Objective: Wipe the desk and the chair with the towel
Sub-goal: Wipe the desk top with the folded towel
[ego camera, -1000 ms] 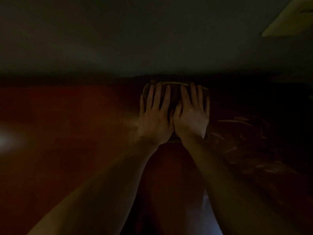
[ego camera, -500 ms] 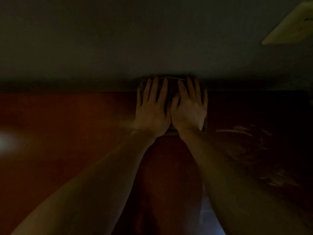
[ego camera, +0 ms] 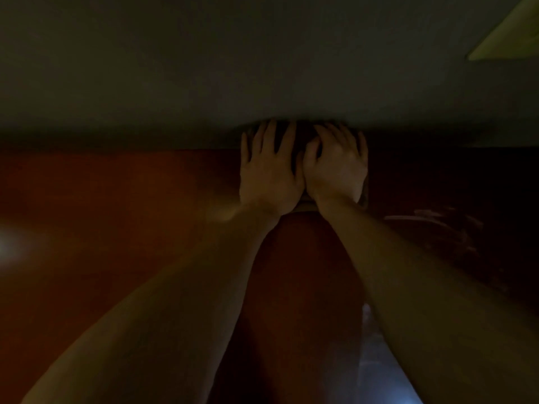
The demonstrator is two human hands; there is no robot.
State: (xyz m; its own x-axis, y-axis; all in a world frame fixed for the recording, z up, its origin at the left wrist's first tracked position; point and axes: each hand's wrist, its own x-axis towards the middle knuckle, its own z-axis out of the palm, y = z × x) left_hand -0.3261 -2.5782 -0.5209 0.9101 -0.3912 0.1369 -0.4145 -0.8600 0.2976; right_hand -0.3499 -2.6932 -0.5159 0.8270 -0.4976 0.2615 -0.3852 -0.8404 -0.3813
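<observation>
Dim red-brown bench (ego camera: 116, 217), dark wall (ego camera: 204, 68) behind. Left grip (ego camera: 268, 170) lay flat, fingers straight, pressing towel (ego camera: 303, 207); right grip (ego camera: 335, 170) touching beside it, fingers bent, hold unclear.

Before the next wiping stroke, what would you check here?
1. Both hands on the towel: ok. The left hand and right hand press the towel side by side.
2. Towel lying flat on the desk: cannot tell; the hands cover most of it.
3. Room to push further forward: not ok; the fingertips are at the foot of the wall.
4. Right side of the desk clean: not ok; pale streaks show there.
5. Enough light to judge the surface: not ok; the scene is very dim.
</observation>
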